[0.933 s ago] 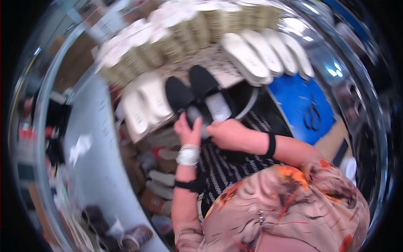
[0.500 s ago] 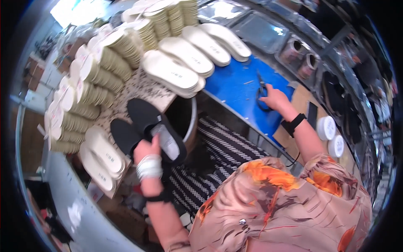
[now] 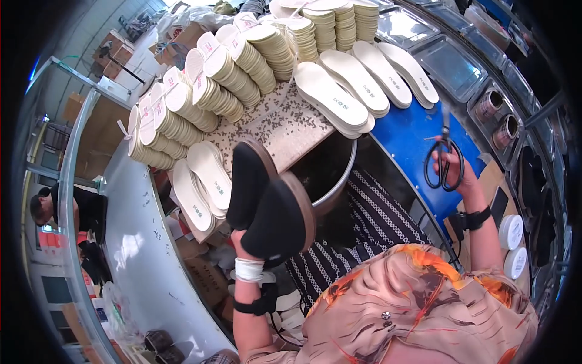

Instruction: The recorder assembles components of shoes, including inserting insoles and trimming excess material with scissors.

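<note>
The left hand (image 3: 242,247) is raised from a bandaged wrist, its fingers closed around the lower ends of two black insoles (image 3: 267,203), which hide most of the hand. The insoles fan up and away from the fingers, tan edges showing, the nearer one overlapping the farther. The right hand (image 3: 456,173) is lifted off to the side with the forearm upright, a black band on the wrist; its fingers are hooked through the loops of black scissors (image 3: 443,159), whose blades point up, away from the fingers.

Just beyond the left fingers, behind the insoles, sits a round metal tub (image 3: 332,176); its inside is dark and I cannot tell what it holds. Below the right fingers lies a blue mat (image 3: 405,130). Past the tub is a speckled tabletop (image 3: 280,118) carrying flat white insoles (image 3: 364,85) in overlapping rows and tall bundled stacks (image 3: 212,85) of them leaning sideways. Clear plastic trays (image 3: 451,64) lie beyond the right fingers. Far left of the left fingers, another person (image 3: 66,209) stands by a long grey counter (image 3: 136,242).
</note>
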Demonstrator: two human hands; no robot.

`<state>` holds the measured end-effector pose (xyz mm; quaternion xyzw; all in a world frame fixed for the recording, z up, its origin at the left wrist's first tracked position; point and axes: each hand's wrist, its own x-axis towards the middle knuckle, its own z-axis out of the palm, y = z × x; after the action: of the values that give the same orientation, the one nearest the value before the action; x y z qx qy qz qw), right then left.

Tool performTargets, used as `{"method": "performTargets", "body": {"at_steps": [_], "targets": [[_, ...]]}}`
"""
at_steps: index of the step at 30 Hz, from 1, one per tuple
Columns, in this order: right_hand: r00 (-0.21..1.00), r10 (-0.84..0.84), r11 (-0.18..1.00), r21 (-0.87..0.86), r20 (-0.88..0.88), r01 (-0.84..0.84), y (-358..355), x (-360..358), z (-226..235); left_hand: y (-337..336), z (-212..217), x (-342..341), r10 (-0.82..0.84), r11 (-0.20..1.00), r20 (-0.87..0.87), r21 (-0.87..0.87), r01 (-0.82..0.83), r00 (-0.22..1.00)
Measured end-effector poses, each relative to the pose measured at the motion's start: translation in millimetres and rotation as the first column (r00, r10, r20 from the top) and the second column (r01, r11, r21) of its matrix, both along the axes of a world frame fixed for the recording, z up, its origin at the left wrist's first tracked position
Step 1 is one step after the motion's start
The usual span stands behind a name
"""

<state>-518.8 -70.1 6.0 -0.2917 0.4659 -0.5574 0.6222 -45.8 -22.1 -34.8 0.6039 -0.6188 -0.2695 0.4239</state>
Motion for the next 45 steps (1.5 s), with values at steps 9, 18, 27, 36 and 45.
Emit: {"method": "performTargets", "body": {"at_steps": [9,18,27,36,45], "targets": [[0.396,0.814,0.488,-0.131,0.426,-0.863,-24,146,39,58,65,35,-0.222,0.973,0.423,0.038,0.228,0.879],[0.337,0.097,0.411,-0.270,-0.937,-0.871,-29,169,45,74,74,38,-0.307,0.950,0.375,0.175,0.259,0.874],[0.259,0.253,0.461,-0.120,-0.932,-0.880,-41,159,12,55,73,29,-0.344,0.925,0.367,0.290,0.245,0.864],[0.252,0.232,0.358,-0.159,-0.940,-0.920,-15,134,33,38,61,30,-0.254,0.958,0.450,0.239,0.158,0.856],[0.360,0.453,0.550,-0.062,-0.815,-0.833,-12,138,15,26,45,13,-0.115,0.971,0.309,0.237,0.040,0.944]]}}
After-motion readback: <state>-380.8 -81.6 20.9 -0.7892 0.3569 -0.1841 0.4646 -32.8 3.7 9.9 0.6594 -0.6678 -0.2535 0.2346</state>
